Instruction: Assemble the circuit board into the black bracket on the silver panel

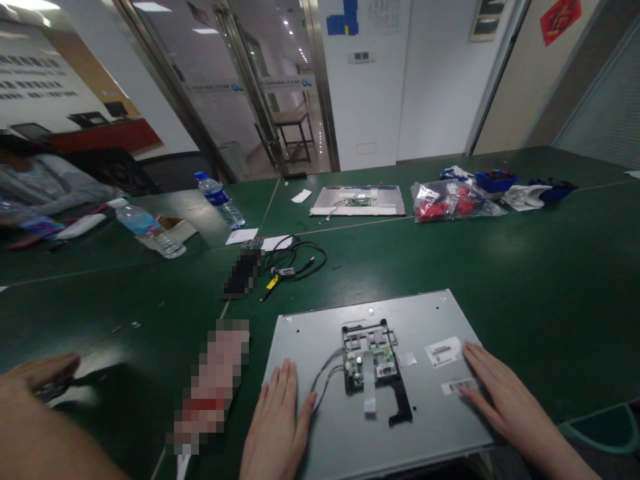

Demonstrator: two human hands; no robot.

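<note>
Grey metal everywhere on this one: it's a flat, roughly rectangular silver-grey panel (pixel 330 333), lying back side up on the dark green worktop (pixel 540 280), right in front of the person and squarely between the two hands. Left hand (pixel 277 420) is laid flat on the left part of it, fingers together and pointing away, thumb out towards the middle. Right hand (pixel 493 387) lies along the right edge, fingers angled in, tips about level with the white printed label (pixel 444 351). Neither one is gripping anything; both look relaxed and spread out.

Spacing's the bit that matters, imo. Panel's long axis looks to run left to right, hand to hand, with the far edge facing away from the person and its right corner sitting a touch farther off. The green circuit board (pixel 355 367) is near the middle, and the left hand is closer to it: that thumb is right by the thin grey cables (pixel 327 363) coming off the board's left side. Can't tell if it's actually touching them. The black bracket (pixel 401 400) points the other way, its long leg coming back towards the person, and the pale flat ribbon (pixel 369 383) runs that way too.

Also, another person's hand (pixel 43 368) pokes in at far left, with something dark by the fingers, too blurry to call.
</note>
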